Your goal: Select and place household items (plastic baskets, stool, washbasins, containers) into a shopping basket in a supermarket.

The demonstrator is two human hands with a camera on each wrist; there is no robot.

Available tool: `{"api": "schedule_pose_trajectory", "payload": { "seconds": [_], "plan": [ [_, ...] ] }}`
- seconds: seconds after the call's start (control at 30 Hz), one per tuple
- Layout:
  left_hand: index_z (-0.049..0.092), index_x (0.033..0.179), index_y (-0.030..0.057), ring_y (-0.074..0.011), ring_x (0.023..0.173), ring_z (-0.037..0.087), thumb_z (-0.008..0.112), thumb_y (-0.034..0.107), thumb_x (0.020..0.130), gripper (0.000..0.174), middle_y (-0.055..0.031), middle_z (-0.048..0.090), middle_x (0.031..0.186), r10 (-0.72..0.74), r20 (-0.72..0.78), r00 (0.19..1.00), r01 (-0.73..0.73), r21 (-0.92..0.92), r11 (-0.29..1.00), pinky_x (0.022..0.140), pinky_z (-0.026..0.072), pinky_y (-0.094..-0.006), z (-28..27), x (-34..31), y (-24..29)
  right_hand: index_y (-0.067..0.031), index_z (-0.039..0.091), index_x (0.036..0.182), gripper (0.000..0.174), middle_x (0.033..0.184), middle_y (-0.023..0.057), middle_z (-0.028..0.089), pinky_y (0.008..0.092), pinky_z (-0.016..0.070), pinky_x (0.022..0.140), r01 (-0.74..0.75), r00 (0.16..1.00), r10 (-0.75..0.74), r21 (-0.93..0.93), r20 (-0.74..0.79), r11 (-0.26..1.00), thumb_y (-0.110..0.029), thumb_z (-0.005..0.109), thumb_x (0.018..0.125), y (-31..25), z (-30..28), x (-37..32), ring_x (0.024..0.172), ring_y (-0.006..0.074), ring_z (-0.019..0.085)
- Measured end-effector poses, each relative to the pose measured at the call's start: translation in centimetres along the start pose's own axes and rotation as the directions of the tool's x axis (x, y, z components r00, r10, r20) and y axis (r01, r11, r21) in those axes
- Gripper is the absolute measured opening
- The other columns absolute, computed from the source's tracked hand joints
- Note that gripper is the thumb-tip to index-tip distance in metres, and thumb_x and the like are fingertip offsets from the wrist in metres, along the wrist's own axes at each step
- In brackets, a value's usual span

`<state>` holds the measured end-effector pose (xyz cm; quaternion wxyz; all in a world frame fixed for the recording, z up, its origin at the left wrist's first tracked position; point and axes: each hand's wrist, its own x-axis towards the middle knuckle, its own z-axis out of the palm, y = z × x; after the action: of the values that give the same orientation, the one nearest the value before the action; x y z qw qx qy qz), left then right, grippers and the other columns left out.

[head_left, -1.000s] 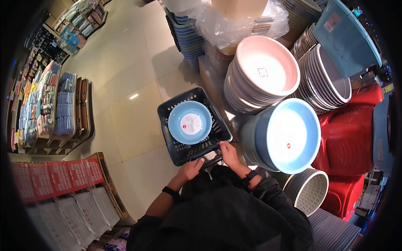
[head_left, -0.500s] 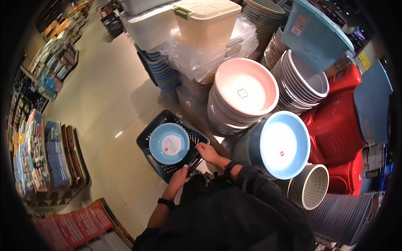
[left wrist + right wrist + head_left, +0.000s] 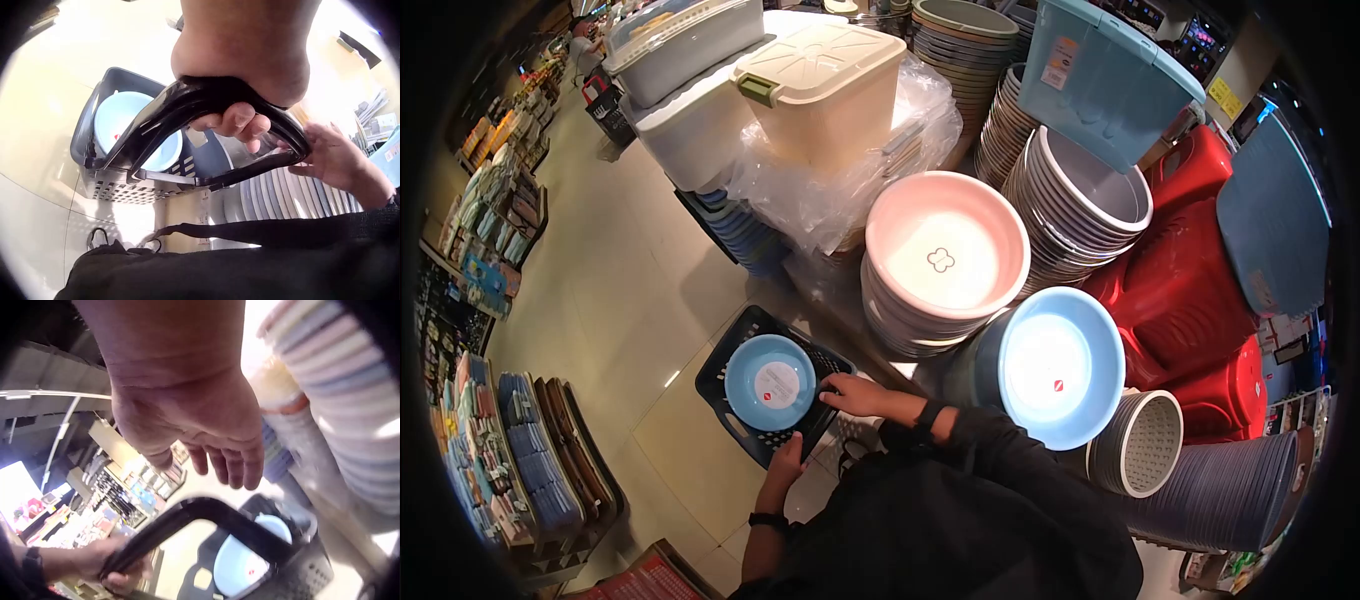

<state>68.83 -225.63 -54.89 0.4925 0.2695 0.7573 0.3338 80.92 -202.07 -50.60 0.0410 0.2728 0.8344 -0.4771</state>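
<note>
Your left hand (image 3: 240, 69) now alone grips the black handles (image 3: 169, 109) of the basket (image 3: 712, 388), at lower left of the head view with the blue basin (image 3: 770, 383) inside, since your right hand (image 3: 194, 419) has let go, fingers loose.

Basket (image 3: 735, 385) on floor (image 3: 630, 290), stacks at right
A bowl (image 3: 770, 382) is laid in the basket, handles (image 3: 212, 119) at its near edge; stacked basins (image 3: 945, 260) are ranged to its right, lidded tubs (image 3: 825, 75) behind them.

Shop aisle, shiny floor (image 3: 625, 290).
Shelves (image 3: 500, 205) stand on the left; stacked bowls (image 3: 945, 255) and red plastic things (image 3: 1190, 290) fill the right.
</note>
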Motion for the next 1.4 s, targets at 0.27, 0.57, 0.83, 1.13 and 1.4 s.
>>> {"api": "schedule_pose_trajectory", "payload": {
  "seconds": [0.27, 0.57, 0.83, 1.13, 1.4],
  "plan": [
    [0.061, 0.109, -0.0023, -0.0184, 0.079, 0.064, 0.053, 0.030, 0.099, 0.035, -0.0118, 0.067, 0.090, 0.118, -0.192, 0.974, -0.132, -0.061, 0.989, 0.074, 0.0500, -0.0308, -1.9, 4.7, 9.4, -0.0041, 0.060, 0.120, 0.044, 0.106, 0.0180, 0.068, 0.0412, 0.0507, 0.086, 0.072, 0.964, -0.110, -0.159, -0.242, 0.985, -0.039, 0.056, 0.094, -3.5, -26.8, -4.8, 0.097, 0.0344, 0.066],
    [0.052, 0.135, 0.0036, -0.0112, 0.091, 0.060, 0.053, 0.046, 0.097, 0.057, -0.0044, 0.063, 0.111, 0.238, -0.114, 0.965, -0.262, -0.317, 0.911, 0.071, 0.0479, -0.0261, 3.0, 17.7, 28.2, -0.0005, 0.057, 0.118, 0.046, 0.119, 0.0234, 0.062, 0.0482, 0.0470, 0.094, -0.603, 0.635, 0.256, -0.260, -0.729, 0.754, -0.036, 0.059, 0.088, 9.3, -39.9, -6.9, 0.111, 0.0408, 0.059],
    [0.063, 0.118, -0.0018, -0.0083, 0.059, 0.052, 0.061, 0.021, 0.090, 0.036, 0.0019, 0.061, 0.070, 0.289, -0.129, 0.949, -0.313, -0.233, 0.921, 0.055, 0.0425, -0.0250, 4.6, 20.8, 30.2, -0.0030, 0.065, 0.105, 0.037, 0.107, 0.0236, 0.067, 0.0483, 0.0488, 0.091, -0.649, 0.627, 0.404, -0.159, -0.666, 0.744, -0.035, 0.058, 0.088, 12.1, -39.7, -5.1, 0.104, 0.0402, 0.064],
    [0.055, 0.118, -0.0034, -0.0098, 0.062, 0.057, 0.066, 0.026, 0.090, 0.042, -0.0023, 0.063, 0.078, 0.292, -0.211, 0.933, -0.353, -0.379, 0.855, 0.056, 0.0460, -0.0252, 5.1, 18.5, 31.3, 0.0015, 0.060, 0.107, 0.046, 0.102, 0.0240, 0.067, 0.0447, 0.0495, 0.085, -0.522, 0.555, 0.354, 0.017, -0.752, 0.853, -0.037, 0.066, 0.082, 11.7, -40.7, -5.0, 0.096, 0.0388, 0.065],
    [0.053, 0.109, -0.0039, -0.0091, 0.074, 0.058, 0.065, 0.029, 0.094, 0.038, -0.0063, 0.063, 0.088, 0.309, -0.101, 0.946, -0.321, -0.426, 0.846, 0.057, 0.0474, -0.0242, 3.3, 16.6, 32.7, 0.0037, 0.058, 0.094, 0.037, 0.081, 0.0154, 0.064, 0.0350, 0.0491, 0.070, -0.141, 0.528, 0.156, 0.095, -0.835, 0.985, -0.029, 0.069, 0.083, 7.3, -41.4, -8.1, 0.074, 0.0193, 0.060]
  ]
}}
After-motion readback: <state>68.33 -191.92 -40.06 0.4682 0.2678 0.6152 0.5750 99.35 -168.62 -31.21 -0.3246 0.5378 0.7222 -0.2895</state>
